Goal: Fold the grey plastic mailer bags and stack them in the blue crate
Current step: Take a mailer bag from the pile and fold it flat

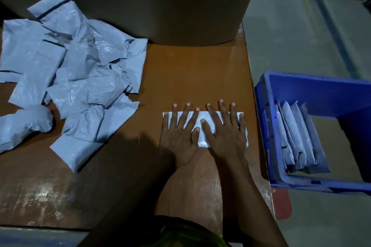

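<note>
A folded grey mailer bag [203, 141] lies flat on the brown table, near its right edge. My left hand [179, 136] and my right hand [223, 136] press down on it side by side, fingers straight and spread. A loose pile of unfolded grey mailer bags [72, 78] covers the left part of the table. To the right, beside the table and lower, stands the blue crate [267, 126]. Several folded grey bags [297, 138] stand on edge against its left wall.
A large brown cardboard wall [140, 2] rises at the back of the table [190, 70]. The table's right edge runs close to the crate. Grey floor [291, 36] lies beyond, and something red [283, 204] shows below the crate.
</note>
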### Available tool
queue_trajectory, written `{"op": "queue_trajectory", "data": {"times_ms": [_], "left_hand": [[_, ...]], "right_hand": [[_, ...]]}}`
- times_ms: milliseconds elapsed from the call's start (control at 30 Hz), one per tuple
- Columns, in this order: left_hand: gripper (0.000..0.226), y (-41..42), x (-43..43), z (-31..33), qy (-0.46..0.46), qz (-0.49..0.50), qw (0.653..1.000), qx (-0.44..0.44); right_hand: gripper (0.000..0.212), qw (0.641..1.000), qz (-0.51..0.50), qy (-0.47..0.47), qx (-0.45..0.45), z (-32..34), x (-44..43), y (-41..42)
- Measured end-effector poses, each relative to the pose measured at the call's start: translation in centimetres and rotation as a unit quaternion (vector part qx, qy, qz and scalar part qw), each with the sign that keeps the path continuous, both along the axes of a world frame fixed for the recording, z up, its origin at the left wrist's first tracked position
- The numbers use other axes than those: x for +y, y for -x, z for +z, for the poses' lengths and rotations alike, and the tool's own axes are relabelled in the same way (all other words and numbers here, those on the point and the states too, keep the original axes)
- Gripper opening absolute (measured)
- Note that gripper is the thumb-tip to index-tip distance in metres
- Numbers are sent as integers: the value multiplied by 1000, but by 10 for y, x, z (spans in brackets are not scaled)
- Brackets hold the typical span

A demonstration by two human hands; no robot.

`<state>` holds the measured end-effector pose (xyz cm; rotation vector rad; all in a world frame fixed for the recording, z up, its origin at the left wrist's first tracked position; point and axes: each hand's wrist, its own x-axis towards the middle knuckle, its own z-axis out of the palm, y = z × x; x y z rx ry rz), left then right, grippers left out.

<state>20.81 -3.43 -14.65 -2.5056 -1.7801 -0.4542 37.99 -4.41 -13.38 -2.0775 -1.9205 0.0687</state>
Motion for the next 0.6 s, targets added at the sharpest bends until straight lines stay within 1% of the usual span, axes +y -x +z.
{"op": "queue_trajectory", "data": {"times_ms": [133, 200, 367, 400, 467, 500, 533, 600], "left_hand": [[59, 1, -9, 3, 10, 1, 1000, 17], [60, 1, -11, 2, 9, 9, 1000, 29], [59, 2, -7, 7, 26, -8, 1000, 5], [58, 4, -6, 8, 30, -18, 999, -3], [56, 7, -6, 11, 34, -11, 998, -42], [53, 8, -9, 14, 31, 4, 997, -75], [49, 10, -14, 18, 19, 17, 993, -117], [40, 16, -27, 21, -11, 6, 983, -183]], "right_hand": [[64, 999, -6, -9, -42, -5, -8, 2], [65, 999, 5, -8, -49, -5, -11, 0], [66, 1000, 14, 8, -21, 2, -6, -2], [65, 1000, 23, 8, 0, 5, -6, -3], [58, 995, 36, -5, 91, 13, -10, -2], [53, 990, 33, -19, 139, 17, -15, -1], [46, 985, 23, -37, 166, 21, -22, 1], [33, 984, 5, -90, 153, 24, -39, 6]]}}
